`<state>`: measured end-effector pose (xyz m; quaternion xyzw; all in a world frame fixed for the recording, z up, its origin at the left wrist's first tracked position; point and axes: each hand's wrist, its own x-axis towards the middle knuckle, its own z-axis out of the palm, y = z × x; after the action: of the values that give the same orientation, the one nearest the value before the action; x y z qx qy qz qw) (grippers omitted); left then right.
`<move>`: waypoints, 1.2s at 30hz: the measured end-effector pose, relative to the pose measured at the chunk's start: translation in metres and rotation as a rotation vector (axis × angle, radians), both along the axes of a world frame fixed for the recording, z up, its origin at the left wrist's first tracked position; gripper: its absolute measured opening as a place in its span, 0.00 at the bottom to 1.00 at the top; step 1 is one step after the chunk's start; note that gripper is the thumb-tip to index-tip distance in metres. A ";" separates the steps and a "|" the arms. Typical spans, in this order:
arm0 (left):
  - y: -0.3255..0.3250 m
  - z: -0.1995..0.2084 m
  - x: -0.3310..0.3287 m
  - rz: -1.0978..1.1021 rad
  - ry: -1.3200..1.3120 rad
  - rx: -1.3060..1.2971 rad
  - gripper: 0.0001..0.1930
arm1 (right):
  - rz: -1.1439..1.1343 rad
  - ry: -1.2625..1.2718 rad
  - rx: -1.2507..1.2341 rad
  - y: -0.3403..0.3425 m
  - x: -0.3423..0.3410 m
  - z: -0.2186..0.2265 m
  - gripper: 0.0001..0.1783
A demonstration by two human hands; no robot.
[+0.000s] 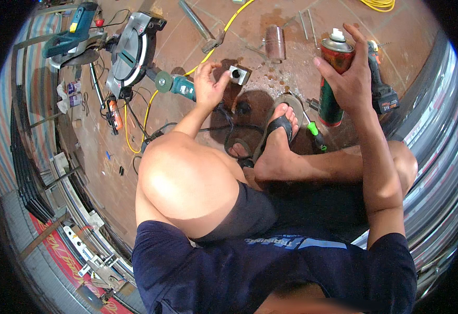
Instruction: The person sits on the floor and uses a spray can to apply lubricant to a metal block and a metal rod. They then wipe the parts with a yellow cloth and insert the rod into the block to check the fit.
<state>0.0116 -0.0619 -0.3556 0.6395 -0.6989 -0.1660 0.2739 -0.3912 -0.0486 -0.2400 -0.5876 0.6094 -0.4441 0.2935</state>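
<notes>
A sandaled foot (278, 125) is seen nearest on the tiled floor, with a green-and-black screwdriver (312, 127) lying just to its right. A red-and-green spray can (330, 107) is held in the right hand (353, 78), the fingers wrapped about its upper part, near the white nozzle. Behind the right wrist, a cordless drill (378, 87) is partly hidden. The left hand (208, 88) is noted with thumb and forefinger narrowly parted at a small metal block (242, 77) with a round hole; whether the block is gripped cannot be told. An angle grinder (186, 88) is found just left of that hand. Farther off, a brown cylinder (275, 44), a hammer (196, 21) and, at far left, a miter saw (128, 55) are observed.
</notes>
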 end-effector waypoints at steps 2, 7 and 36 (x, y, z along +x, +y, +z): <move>0.013 0.008 0.012 -0.205 -0.237 -0.089 0.22 | 0.005 -0.001 -0.001 0.002 0.002 0.002 0.52; 0.063 0.013 0.009 -0.459 -0.453 0.094 0.33 | 0.036 0.019 -0.061 0.004 0.009 0.010 0.51; 0.011 -0.003 -0.269 -1.266 -0.785 0.218 0.25 | -0.152 0.044 -0.117 -0.012 -0.095 0.052 0.42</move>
<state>-0.2578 -0.0506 -0.3586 0.1513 -0.9589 -0.1200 -0.2080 -0.4859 -0.0608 -0.1885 -0.5653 0.6317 -0.4869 0.2106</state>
